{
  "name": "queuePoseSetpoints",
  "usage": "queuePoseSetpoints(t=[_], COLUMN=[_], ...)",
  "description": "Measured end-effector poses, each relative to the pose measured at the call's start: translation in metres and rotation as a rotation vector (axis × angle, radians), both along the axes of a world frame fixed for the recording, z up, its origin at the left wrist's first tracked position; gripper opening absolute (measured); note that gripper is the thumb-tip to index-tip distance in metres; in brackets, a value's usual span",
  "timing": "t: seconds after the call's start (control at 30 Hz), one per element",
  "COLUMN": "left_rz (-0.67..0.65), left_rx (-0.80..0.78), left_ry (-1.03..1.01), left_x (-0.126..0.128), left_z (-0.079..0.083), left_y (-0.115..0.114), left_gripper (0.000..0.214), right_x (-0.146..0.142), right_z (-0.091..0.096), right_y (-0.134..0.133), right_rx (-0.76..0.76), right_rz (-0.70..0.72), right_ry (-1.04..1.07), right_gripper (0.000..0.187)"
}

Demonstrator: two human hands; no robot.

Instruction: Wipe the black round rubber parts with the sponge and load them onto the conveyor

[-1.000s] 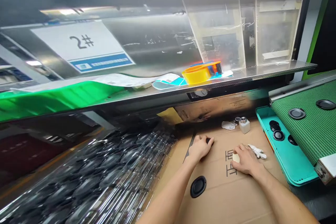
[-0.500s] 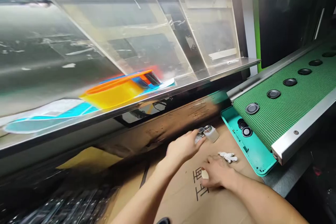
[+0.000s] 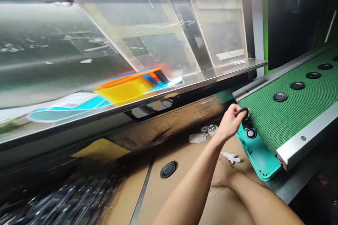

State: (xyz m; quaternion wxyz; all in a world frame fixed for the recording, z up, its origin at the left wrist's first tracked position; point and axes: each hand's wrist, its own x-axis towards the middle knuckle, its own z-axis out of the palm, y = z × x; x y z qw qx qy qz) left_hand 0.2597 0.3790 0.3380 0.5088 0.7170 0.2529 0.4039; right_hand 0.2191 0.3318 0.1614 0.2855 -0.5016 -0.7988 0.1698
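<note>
My left hand [image 3: 229, 123] pinches a round black plastic disc [image 3: 242, 113] at the near end of the green conveyor belt [image 3: 264, 116]. Just below it, two more black round parts [image 3: 250, 133] lie in a turquoise tray [image 3: 264, 163], one with a pale centre. My right hand [image 3: 221, 171] rests low over the cardboard, partly behind my left forearm; its fingers are hidden. A crumpled white cloth piece [image 3: 231, 157] lies beside it. Another black disc [image 3: 168, 169] lies on the cardboard to the left.
Several black discs [image 3: 280, 97] sit in a row on the belt. A small bottle with a metal cap [image 3: 212, 129] and a white cloth [image 3: 198, 138] stand at the back of the cardboard [image 3: 155, 197]. A yellow-orange bin [image 3: 126, 89] sits on the metal ledge; clear-wrapped parts fill the lower left.
My left hand has moved right, from beside the bottle to the belt's end, and now grips a disc. My right hand has become partly covered by the left forearm. The view has shifted slightly.
</note>
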Motion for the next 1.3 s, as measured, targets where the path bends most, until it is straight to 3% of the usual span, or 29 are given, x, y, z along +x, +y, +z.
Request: queuePoseSetpoints(t=[0.1,0.23,0.33,0.43,0.57,0.8,0.97,1.13,1.23,1.3], left_rz=[0.135,0.305,0.32,0.361,0.313,0.171,0.205,0.196,0.252,0.255], left_rx=[-0.428,-0.725,-0.872,-0.929,-1.007,-1.102,-1.054,-1.074,-1.047,-1.06], left_ry=[-0.272,-0.565,-0.761,-0.851,-0.905,-0.887,-0.895,-0.859,-0.847,-0.853], left_x=[-0.072,-0.16,-0.195,-0.204,-0.197,-0.199,-0.201,-0.196,-0.195,-0.196], left_z=[-0.04,-0.101,-0.136,-0.155,-0.162,-0.166,-0.168,-0.169,-0.168,-0.168], left_y=[-0.022,-0.051,-0.061,-0.057,-0.05,-0.051,-0.046,-0.048,-0.05,-0.05], left_gripper=[0.038,0.034,0.037,0.038,0.031,0.046,0.037,0.038,0.039,0.039], right_x=[0.002,0.006,0.008,0.007,-0.01,-0.049,-0.046,-0.036,-0.033,-0.035], right_z=[0.006,0.011,0.008,0.006,0.007,0.0,0.006,0.013,0.016,0.016], right_y=[-0.004,-0.008,-0.005,0.002,-0.001,-0.032,-0.02,-0.016,-0.018,-0.023], right_rx=[-0.004,-0.012,0.063,0.165,0.245,0.319,0.364,0.381,0.349,0.344], right_rz=[-0.046,-0.045,-0.068,-0.204,-0.253,-0.053,-0.159,-0.053,-0.159,-0.115], right_ry=[-0.057,-0.119,-0.068,0.148,0.374,0.077,-0.023,-0.134,-0.101,-0.099], right_gripper=[0.046,0.033,0.025,0.027,0.031,0.031,0.033,0.035,0.036,0.037])
